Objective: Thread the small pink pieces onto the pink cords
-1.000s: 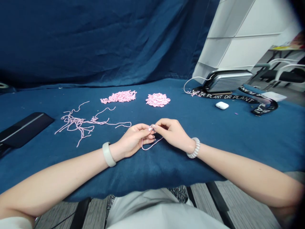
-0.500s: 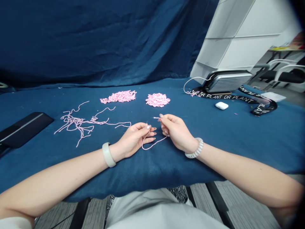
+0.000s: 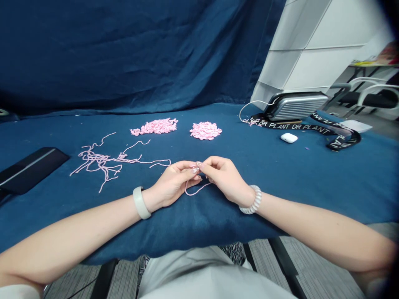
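Note:
A short length of pink yarn hangs in a loop below my two hands. My left hand pinches one part of it between thumb and forefinger. Fingertip to fingertip with it, my right hand grips the yarn as well, its thumb and forefinger closed. The yarn ends are hidden where the fingertips meet. To the left lies a tangle of loose pink yarn strands. Beyond my hands sit two heaps of small pink knotted yarn pieces, one longish heap and one rounder heap.
On the blue-covered table a black flat device stands at the left. To the right are a white earbud case, a black lettered strap and a silver ribbed case with a white cable. A blue curtain hangs behind.
My right hand has moved left and slightly down, bringing its yarn end to the left fingertips. The gap between the hands has closed; my left hand has barely moved.

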Action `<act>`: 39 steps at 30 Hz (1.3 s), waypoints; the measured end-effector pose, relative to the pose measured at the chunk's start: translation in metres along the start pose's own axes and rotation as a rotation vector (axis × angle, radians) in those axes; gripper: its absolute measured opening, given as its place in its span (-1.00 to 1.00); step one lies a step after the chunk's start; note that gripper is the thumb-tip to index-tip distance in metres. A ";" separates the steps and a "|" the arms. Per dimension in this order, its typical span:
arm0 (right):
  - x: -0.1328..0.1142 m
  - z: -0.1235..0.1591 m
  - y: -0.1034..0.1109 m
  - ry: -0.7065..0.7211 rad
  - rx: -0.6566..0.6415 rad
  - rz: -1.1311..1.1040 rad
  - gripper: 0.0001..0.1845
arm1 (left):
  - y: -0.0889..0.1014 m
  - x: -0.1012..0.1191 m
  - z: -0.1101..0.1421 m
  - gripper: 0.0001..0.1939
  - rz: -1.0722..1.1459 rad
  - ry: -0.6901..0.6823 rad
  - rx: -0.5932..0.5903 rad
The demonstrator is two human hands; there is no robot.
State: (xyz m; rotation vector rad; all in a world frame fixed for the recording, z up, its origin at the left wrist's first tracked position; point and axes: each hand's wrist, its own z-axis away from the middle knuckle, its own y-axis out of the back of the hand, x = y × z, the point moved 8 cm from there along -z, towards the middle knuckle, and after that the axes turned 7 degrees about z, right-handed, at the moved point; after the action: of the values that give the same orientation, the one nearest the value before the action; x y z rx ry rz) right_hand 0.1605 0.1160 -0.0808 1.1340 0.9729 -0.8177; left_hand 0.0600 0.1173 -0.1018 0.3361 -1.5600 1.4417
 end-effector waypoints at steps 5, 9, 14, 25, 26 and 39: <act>0.000 0.000 0.000 -0.008 -0.009 -0.018 -0.39 | -0.001 -0.001 -0.001 -0.87 -0.011 0.004 -0.016; 0.002 0.001 -0.003 -0.041 -0.041 -0.064 -0.39 | 0.000 -0.001 0.000 -0.85 -0.026 -0.002 -0.011; 0.007 0.000 -0.009 -0.094 -0.106 -0.108 -0.25 | 0.001 -0.002 0.000 -0.84 -0.038 -0.001 -0.006; 0.003 -0.001 -0.010 -0.082 -0.108 -0.102 -0.34 | 0.000 -0.002 0.000 -0.92 -0.035 -0.004 -0.012; 0.003 0.000 -0.012 -0.074 -0.127 -0.108 -0.36 | 0.000 -0.002 0.000 -0.90 -0.034 0.000 -0.014; 0.011 -0.004 -0.015 -0.090 -0.227 -0.047 -0.40 | 0.005 0.001 0.000 -0.89 0.077 0.004 0.055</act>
State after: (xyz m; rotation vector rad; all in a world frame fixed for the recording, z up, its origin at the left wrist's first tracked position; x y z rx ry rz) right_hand 0.1500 0.1160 -0.0967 0.8748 0.9930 -0.7687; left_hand 0.0559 0.1190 -0.1040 0.3078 -1.5467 1.5460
